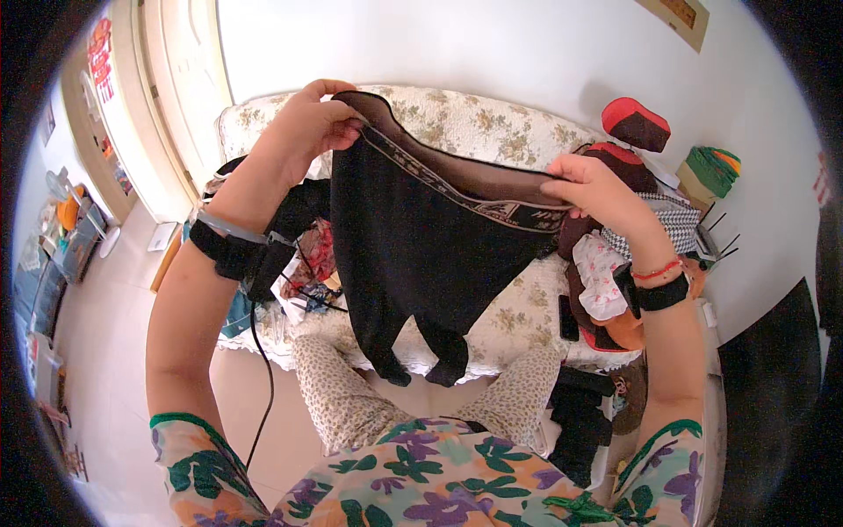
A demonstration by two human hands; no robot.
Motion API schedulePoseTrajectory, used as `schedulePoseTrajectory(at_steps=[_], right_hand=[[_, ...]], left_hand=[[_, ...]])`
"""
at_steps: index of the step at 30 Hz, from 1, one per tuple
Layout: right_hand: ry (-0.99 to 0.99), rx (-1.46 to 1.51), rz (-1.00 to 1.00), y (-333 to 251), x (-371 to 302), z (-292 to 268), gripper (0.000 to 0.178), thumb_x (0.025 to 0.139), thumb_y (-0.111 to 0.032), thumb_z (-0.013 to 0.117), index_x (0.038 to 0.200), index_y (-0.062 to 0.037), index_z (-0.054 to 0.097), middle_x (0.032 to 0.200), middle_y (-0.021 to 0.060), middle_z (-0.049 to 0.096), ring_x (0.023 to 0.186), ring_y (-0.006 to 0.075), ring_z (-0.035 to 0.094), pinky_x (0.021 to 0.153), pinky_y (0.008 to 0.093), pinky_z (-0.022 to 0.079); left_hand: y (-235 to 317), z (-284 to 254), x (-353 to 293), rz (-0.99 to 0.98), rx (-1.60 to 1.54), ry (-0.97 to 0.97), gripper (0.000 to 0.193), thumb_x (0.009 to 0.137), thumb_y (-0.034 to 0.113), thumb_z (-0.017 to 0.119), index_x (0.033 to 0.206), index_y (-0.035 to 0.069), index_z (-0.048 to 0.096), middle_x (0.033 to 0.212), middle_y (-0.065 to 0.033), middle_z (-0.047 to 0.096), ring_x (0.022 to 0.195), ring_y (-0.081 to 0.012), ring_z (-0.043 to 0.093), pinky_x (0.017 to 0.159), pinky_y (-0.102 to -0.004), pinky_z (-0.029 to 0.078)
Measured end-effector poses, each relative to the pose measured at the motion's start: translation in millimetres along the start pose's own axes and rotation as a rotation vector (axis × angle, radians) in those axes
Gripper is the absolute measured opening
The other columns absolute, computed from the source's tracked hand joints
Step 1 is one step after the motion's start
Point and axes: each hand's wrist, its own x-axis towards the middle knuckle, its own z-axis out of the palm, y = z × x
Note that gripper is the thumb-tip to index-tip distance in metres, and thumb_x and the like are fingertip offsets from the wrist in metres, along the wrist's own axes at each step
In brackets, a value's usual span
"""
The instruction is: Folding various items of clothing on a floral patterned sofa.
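A pair of black leggings (pixel 421 237) hangs stretched out in front of me, held up by its patterned waistband. My left hand (pixel 320 123) pinches one end of the band between thumb and fingers. At the other end my right hand (pixel 599 189) grips the band in the same way. The waist gapes, so the brownish inner lining (pixel 470 171) shows. Both legs dangle downward, their narrow ends near my knees. Behind the leggings is a sofa with a floral cover (pixel 492 114), partly hidden by the cloth.
Clothes lie heaped on the sofa's right, with a white printed cloth (pixel 599 277), a checked cloth (pixel 663 220) and a red and black cap (pixel 636 125). A dark phone (pixel 568 318) rests near them. More fabric (pixel 318 250) lies left. A black cable (pixel 262 378) hangs from my left wrist.
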Motion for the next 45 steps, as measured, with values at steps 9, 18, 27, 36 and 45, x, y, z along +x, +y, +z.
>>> schedulePoseTrajectory(at_steps=[9,18,27,36,45], right_hand=[[0.218,-0.080,0.061,27.0,5.0,-3.1,0.014,0.080,-0.009,0.054,0.092,-0.0043,0.048,0.062,0.0021,0.050,0.054,0.0098,0.050,0.045,0.0241,0.042],[0.333,0.336,0.124,19.9,0.5,-0.7,0.009,0.086,-0.010,0.049,0.093,-0.0083,0.044,0.066,0.0038,0.055,0.055,0.0132,0.060,0.045,0.0226,0.045],[0.226,0.209,-0.023,39.2,-0.4,-15.3,0.010,0.089,-0.009,0.043,0.090,-0.0074,0.054,0.077,0.0031,0.059,0.059,0.0113,0.060,0.051,0.0217,0.047],[0.128,-0.881,-0.230,75.4,-1.3,16.0,0.013,0.075,-0.008,0.056,0.085,0.0011,0.058,0.082,0.0168,0.055,0.078,0.0348,0.056,0.071,0.0418,0.047],[0.362,-0.563,-0.201,38.0,-5.2,-13.6,0.029,0.074,-0.029,0.068,0.076,0.0000,0.061,0.076,0.0156,0.056,0.075,0.0335,0.056,0.067,0.0371,0.046]], left_hand=[[-18.9,-12.8,-2.9,0.443,1.148,0.087,0.028,0.073,0.004,0.053,0.098,0.005,0.041,0.072,-0.0183,0.057,0.071,-0.0364,0.058,0.064,-0.0425,0.045],[-30.3,-29.7,5.5,0.235,0.716,-0.206,0.009,0.076,-0.003,0.049,0.083,0.001,0.054,0.075,-0.0100,0.056,0.071,-0.0219,0.057,0.065,-0.0330,0.045],[-37.7,-19.0,-12.7,0.624,1.155,-0.494,0.013,0.077,0.005,0.054,0.085,-0.003,0.059,0.086,-0.0157,0.052,0.083,-0.0321,0.053,0.076,-0.0386,0.045],[-40.2,-17.4,-13.5,0.599,1.271,-0.351,0.018,0.079,0.017,0.059,0.077,-0.001,0.055,0.076,-0.0162,0.053,0.077,-0.0349,0.054,0.068,-0.0419,0.044],[-43.3,-19.3,-9.0,0.421,0.834,-0.118,0.012,0.081,0.004,0.052,0.093,0.002,0.052,0.073,-0.0085,0.052,0.066,-0.0163,0.050,0.061,-0.0295,0.042]])
